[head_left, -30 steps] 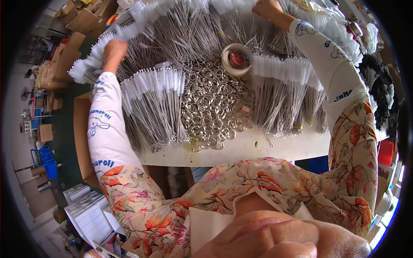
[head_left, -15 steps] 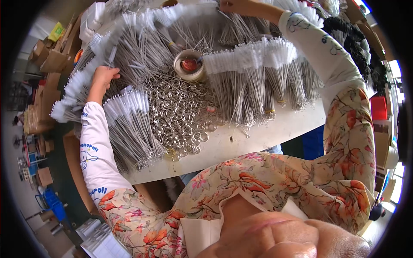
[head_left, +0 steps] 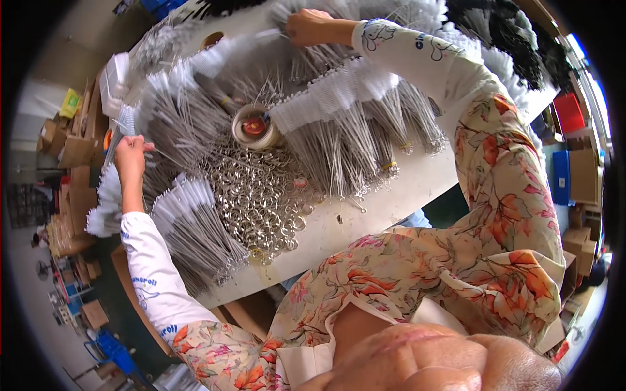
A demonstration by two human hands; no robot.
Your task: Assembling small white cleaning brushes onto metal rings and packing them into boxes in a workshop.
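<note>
Left hand (head_left: 131,158): fingers curled by brushes (head_left: 126,120); cannot tell if clamped.
Right hand (head_left: 308,28): fingers curled at brushes; grip unclear.

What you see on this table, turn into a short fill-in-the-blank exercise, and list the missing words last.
1. The metal rings lie on the ____ side of the near-left bundle of brushes.
2. That bundle's bristles are ____ in colour.
3. Something ____ shows inside the round tub.
4. Judged by height, the left hand appears ____ in the picture than the right hand.

Missing words: right; white; red; lower.
</note>
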